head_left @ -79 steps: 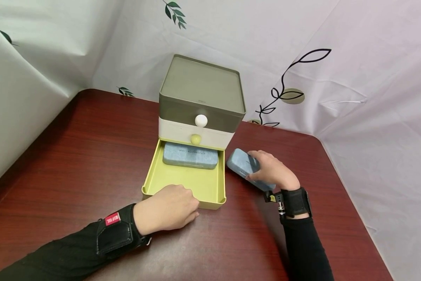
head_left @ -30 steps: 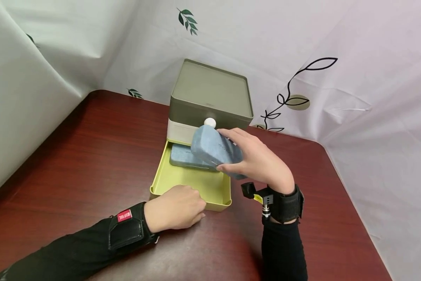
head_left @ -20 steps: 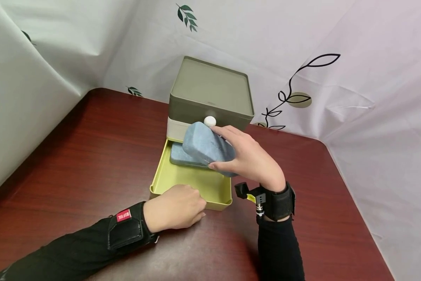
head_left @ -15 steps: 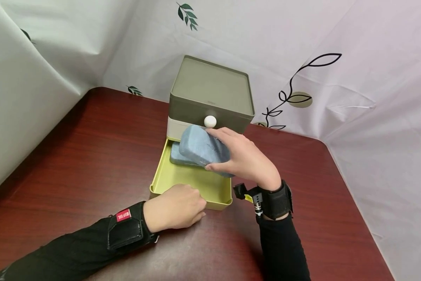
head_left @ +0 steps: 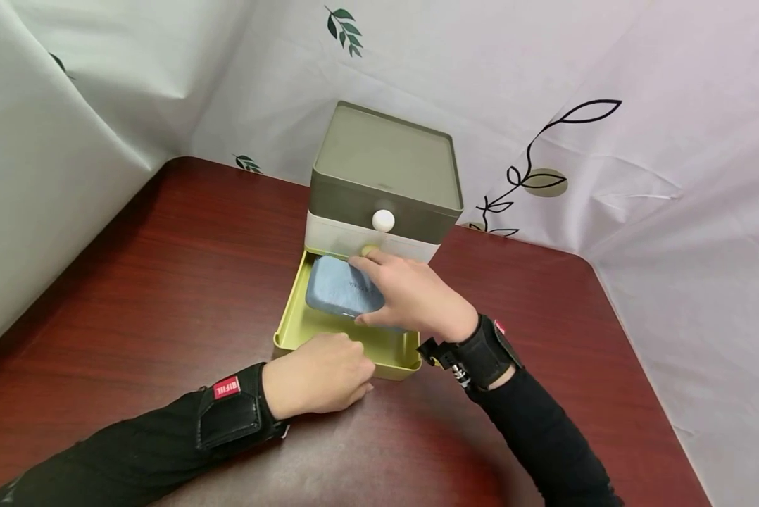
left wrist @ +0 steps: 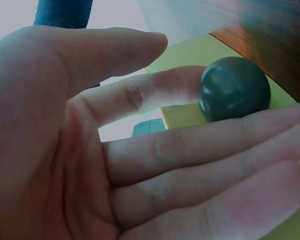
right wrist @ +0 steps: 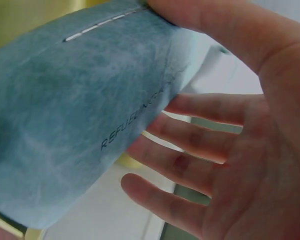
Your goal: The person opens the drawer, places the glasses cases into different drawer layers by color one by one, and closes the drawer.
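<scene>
A blue glasses case (head_left: 338, 289) with small printed lettering is tilted low over the pulled-out yellow-green drawer (head_left: 292, 299). My right hand (head_left: 420, 296) grips it, thumb along the near edge and fingers on the far edge. That lettering and a pale seam line show on the case in the right wrist view. A second blue case, in the drawer earlier, is hidden under it now. At the drawer's front my left hand (head_left: 319, 373) holds the round dark green knob (left wrist: 234, 90) between index and middle fingers, the thumb apart from it.
The drawer unit has a grey-green top (head_left: 389, 158) and a white middle drawer (head_left: 338, 232), both pushed in. Their knobs, one white (head_left: 383, 220) and one yellow (head_left: 368, 251), stick out just above my right hand. Printed white cloth (head_left: 544, 63) hangs behind the red-brown table (head_left: 132, 303).
My right hand has picked the blue glasses case off the table, carried it left and lowered it over the case in the drawer. My left hand stays at the drawer front.
</scene>
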The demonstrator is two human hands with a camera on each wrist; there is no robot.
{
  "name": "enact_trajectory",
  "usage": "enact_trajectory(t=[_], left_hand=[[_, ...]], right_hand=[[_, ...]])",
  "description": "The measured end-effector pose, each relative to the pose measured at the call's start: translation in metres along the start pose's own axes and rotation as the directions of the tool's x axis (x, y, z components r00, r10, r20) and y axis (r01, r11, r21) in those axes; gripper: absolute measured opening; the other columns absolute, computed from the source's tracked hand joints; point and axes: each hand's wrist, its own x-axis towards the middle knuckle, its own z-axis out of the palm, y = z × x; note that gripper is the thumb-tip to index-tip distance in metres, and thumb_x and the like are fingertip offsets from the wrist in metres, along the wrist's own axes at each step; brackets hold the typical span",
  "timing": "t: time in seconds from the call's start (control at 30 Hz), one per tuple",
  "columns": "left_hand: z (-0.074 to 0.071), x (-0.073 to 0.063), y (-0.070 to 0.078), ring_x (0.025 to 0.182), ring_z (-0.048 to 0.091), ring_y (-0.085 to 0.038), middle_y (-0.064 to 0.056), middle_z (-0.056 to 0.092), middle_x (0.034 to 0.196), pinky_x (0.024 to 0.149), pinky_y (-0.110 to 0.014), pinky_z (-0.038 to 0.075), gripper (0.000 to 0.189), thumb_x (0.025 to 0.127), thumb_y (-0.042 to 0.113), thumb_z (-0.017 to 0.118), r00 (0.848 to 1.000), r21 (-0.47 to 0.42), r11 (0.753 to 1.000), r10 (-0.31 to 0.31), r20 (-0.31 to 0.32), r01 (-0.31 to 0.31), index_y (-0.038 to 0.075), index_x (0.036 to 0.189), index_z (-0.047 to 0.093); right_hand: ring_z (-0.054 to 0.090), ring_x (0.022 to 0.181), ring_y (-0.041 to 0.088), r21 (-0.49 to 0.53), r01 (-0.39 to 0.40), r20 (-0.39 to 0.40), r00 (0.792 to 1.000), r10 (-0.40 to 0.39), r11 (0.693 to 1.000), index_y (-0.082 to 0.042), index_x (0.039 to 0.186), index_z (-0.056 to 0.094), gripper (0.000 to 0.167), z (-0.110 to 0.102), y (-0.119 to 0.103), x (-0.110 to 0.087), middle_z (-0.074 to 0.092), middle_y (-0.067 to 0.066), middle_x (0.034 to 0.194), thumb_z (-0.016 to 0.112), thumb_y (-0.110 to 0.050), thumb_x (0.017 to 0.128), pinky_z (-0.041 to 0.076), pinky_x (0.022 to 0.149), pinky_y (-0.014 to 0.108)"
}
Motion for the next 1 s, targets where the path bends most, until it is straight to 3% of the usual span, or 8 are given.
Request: enact_trajectory(t=[0.2, 0.33, 0.5, 0.63, 0.8, 1.0], left_hand=[[-0.001, 0.0, 0.001, 0.055, 0.059, -0.02, 0.002, 0.061, 0.059, 0.051, -0.034, 0.047, 0.027, 0.082, 0.031, 0.072, 1.0, 0.015, 1.0, 0.004, 0.006, -0.004, 0.017, 0.061, 0.061], [-0.001, -0.001, 0.0, 0.055, 0.06, -0.019, 0.002, 0.061, 0.06, 0.051, -0.034, 0.047, 0.027, 0.082, 0.031, 0.072, 1.0, 0.033, 0.999, 0.015, -0.009, -0.015, 0.017, 0.061, 0.061], [0.0, 0.0, 0.001, 0.055, 0.061, -0.019, 0.002, 0.062, 0.061, 0.05, -0.034, 0.048, 0.026, 0.082, 0.032, 0.072, 0.999, 0.045, 0.999, 0.024, -0.023, -0.023, 0.017, 0.062, 0.063], [0.001, 0.0, 0.001, 0.055, 0.061, -0.019, 0.002, 0.062, 0.062, 0.05, -0.034, 0.048, 0.025, 0.081, 0.032, 0.072, 0.999, 0.062, 0.998, 0.028, -0.03, -0.026, 0.016, 0.064, 0.064], [0.0, -0.002, 0.001, 0.054, 0.059, -0.018, 0.001, 0.061, 0.06, 0.048, -0.033, 0.047, 0.026, 0.081, 0.032, 0.073, 0.999, 0.083, 0.996, 0.032, -0.037, -0.029, 0.017, 0.062, 0.063], [0.0, -0.001, 0.002, 0.053, 0.057, -0.017, 0.002, 0.058, 0.057, 0.047, -0.03, 0.046, 0.028, 0.084, 0.031, 0.071, 1.0, 0.046, 0.999, 0.028, 0.001, -0.028, 0.016, 0.062, 0.062]], right_hand=[[0.058, 0.081, 0.013, -0.123, 0.037, 0.094, 0.995, -0.025, 0.992, -0.014, 0.132, 0.053, 0.072, 0.008, -0.006, 0.009, 0.058, -0.002, 0.107, 0.081, -0.044, 0.071, 0.05, 0.067, 0.034], [0.055, 0.078, 0.011, -0.133, 0.05, 0.129, 0.991, -0.033, 0.99, -0.015, 0.123, 0.054, 0.065, 0.014, -0.009, 0.014, 0.056, -0.003, 0.1, 0.081, -0.043, 0.071, 0.048, 0.066, 0.032], [0.055, 0.082, 0.01, -0.137, 0.07, 0.177, 0.983, -0.045, 0.988, -0.013, 0.114, 0.056, 0.055, 0.02, -0.012, 0.019, 0.058, -0.003, 0.098, 0.079, -0.042, 0.073, 0.05, 0.075, 0.034], [0.056, 0.082, 0.01, -0.16, 0.076, 0.223, 0.974, -0.039, 0.984, -0.013, 0.109, 0.057, 0.049, 0.023, -0.013, 0.021, 0.057, -0.003, 0.094, 0.078, -0.042, 0.075, 0.05, 0.075, 0.034], [0.058, 0.085, 0.012, -0.183, 0.113, 0.263, 0.963, -0.063, 0.977, -0.013, 0.11, 0.059, 0.044, 0.025, -0.019, 0.026, 0.059, -0.001, 0.097, 0.075, -0.038, 0.077, 0.052, 0.074, 0.035], [0.063, 0.088, 0.018, -0.198, 0.115, 0.321, 0.946, -0.047, 0.973, -0.013, 0.115, 0.06, 0.035, 0.027, -0.029, 0.027, 0.063, 0.003, 0.103, 0.069, -0.028, 0.085, 0.054, 0.073, 0.037]])
